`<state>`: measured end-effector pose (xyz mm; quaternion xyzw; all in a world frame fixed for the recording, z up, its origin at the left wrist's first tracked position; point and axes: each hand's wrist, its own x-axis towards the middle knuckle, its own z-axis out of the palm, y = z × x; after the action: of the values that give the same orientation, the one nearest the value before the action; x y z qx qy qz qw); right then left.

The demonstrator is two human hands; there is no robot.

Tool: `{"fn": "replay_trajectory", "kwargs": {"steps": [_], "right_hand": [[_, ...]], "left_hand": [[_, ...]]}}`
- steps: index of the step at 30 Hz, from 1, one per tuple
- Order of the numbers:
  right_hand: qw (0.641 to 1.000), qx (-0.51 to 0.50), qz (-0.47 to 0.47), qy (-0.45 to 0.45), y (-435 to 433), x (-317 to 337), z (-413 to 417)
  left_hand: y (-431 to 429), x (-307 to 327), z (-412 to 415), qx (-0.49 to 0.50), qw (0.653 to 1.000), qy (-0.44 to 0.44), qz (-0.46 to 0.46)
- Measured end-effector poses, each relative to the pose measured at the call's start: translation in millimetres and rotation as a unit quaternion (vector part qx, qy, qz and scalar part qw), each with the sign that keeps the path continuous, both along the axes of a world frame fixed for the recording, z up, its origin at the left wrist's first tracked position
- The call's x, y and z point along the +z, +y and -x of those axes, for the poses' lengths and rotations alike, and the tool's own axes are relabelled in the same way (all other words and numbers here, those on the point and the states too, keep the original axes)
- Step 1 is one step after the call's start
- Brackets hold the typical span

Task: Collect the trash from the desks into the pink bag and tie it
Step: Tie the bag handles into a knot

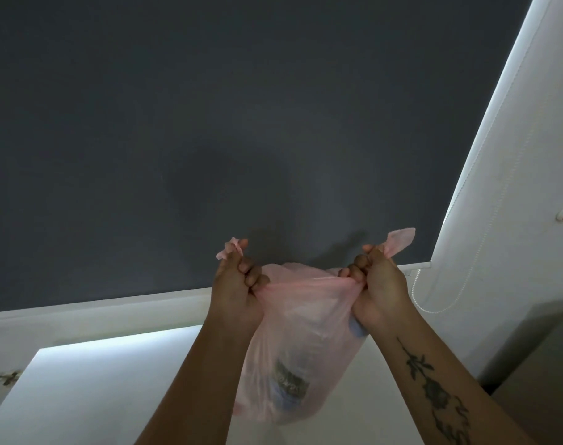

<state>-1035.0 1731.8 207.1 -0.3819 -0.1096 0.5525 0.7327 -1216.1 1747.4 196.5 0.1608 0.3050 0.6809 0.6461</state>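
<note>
The thin pink bag (301,329) hangs in front of me, above a white desk top (90,393). Trash shows dimly through its plastic, with a printed wrapper low in the bag. My left hand (236,284) is fisted around the bag's left top corner, whose end sticks out above the fist. Its right top corner sits inside the closed fist of my right hand (378,284), a pink flap poking up past the knuckles. The bag's mouth is stretched taut between the two hands.
A dark grey wall (209,123) fills the view behind the bag. A white roller blind (511,175) with a bead cord hangs at the right. A grey surface (536,364) lies at the lower right.
</note>
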Motion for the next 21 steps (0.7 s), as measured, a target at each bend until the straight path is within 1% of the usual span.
{"fn": "replay_trajectory", "kwargs": {"steps": [2,4,6,8,9,12,14,16,18,20,21], "right_hand": [[0.999,0.016,-0.025,0.029,0.0,2.1,1.0],[0.998,0.044,-0.046,0.028,0.3,6.3,0.9],[0.997,0.058,-0.040,-0.009,3.4,8.7,0.0],[0.996,0.068,-0.025,-0.061,6.4,10.9,1.5],[0.994,0.085,-0.023,-0.071,6.5,12.2,3.2],[0.982,0.167,-0.052,-0.070,6.0,11.5,6.6],[0.975,0.200,-0.066,-0.075,5.9,9.7,7.7],[0.975,0.187,-0.035,-0.113,7.2,8.7,8.5],[0.970,0.150,-0.005,-0.191,8.0,6.0,10.1],[0.961,0.123,-0.009,-0.247,7.7,4.4,13.0],[0.961,0.113,-0.019,-0.250,6.9,4.3,15.0]], "left_hand": [[0.4,1.2,-2.4,-0.004,0.997,0.068,-0.026],[1.2,7.1,-4.5,-0.025,0.993,0.109,-0.026],[2.7,10.8,-4.3,-0.061,0.991,0.116,-0.021],[2.8,9.4,-4.0,-0.086,0.988,0.117,-0.044],[2.5,7.4,-4.2,-0.090,0.986,0.126,-0.060],[2.1,0.2,-5.6,-0.088,0.974,0.175,-0.110],[3.4,-1.8,-6.9,-0.090,0.967,0.205,-0.123],[5.5,-1.9,-7.5,-0.094,0.966,0.208,-0.123],[7.4,-2.3,-8.6,-0.105,0.962,0.212,-0.138],[6.9,-1.9,-9.6,-0.127,0.950,0.233,-0.161],[6.4,-1.3,-10.2,-0.140,0.944,0.247,-0.169]]}}
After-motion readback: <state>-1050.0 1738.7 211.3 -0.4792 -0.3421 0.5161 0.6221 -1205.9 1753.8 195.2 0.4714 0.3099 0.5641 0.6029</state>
